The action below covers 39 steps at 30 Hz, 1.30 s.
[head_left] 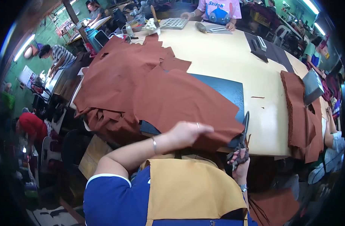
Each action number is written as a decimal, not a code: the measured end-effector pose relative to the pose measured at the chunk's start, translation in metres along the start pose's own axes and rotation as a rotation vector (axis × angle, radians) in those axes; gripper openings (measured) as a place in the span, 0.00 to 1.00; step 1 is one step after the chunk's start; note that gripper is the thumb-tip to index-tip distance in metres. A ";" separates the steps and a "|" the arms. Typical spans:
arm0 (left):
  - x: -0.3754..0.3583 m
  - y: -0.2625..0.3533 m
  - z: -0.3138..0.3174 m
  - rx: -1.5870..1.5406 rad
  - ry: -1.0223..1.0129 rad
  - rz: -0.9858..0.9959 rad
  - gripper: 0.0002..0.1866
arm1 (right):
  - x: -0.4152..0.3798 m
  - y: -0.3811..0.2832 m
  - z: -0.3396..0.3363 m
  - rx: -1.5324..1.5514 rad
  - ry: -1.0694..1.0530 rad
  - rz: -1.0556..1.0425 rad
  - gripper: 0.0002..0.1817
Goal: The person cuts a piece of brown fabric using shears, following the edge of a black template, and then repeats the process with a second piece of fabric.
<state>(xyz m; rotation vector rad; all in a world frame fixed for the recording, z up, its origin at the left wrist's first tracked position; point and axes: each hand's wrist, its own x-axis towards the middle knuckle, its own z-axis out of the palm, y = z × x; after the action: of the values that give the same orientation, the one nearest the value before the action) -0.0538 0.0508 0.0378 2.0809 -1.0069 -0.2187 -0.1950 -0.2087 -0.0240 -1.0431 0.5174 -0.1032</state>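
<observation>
A large reddish-brown leather sheet (180, 100) spreads over the table, its near right corner lying by the scissors. My left hand (185, 135) reaches across the sheet's near edge, smeared by motion, with a ring and a bracelet showing. What its fingers do on the leather I cannot tell. At the table's front edge my right hand (239, 162) is closed around the dark, wrapped handles of a pair of scissors (246, 122). The blades point away from me, beside the sheet's corner. A thin brown offcut sticks up next to the handles.
Under the leather lies a dark cutting mat (231, 90) on the pale table (217, 49). A folded leather stack (299, 120) with a metal block (313, 86) on it is at the right. Across the table stands a person in a pink shirt (219, 11); others work further off.
</observation>
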 end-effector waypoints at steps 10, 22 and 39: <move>-0.087 -0.202 -0.316 0.011 1.472 -0.439 0.20 | -0.002 -0.048 -0.037 -0.315 0.097 -0.186 0.15; -0.069 -0.143 -0.161 0.798 0.969 -0.264 0.31 | 0.087 -0.145 -0.112 -1.882 0.382 -0.645 0.14; 0.072 -0.089 -0.011 0.451 0.137 -0.238 0.29 | 0.223 -0.091 -0.007 -1.729 0.315 -0.486 0.41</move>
<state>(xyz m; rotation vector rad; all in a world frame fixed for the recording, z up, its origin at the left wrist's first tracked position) 0.0511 0.0376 -0.0070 2.5880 -0.7734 0.0388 0.0116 -0.3326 -0.0297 -2.8754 0.5808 -0.2654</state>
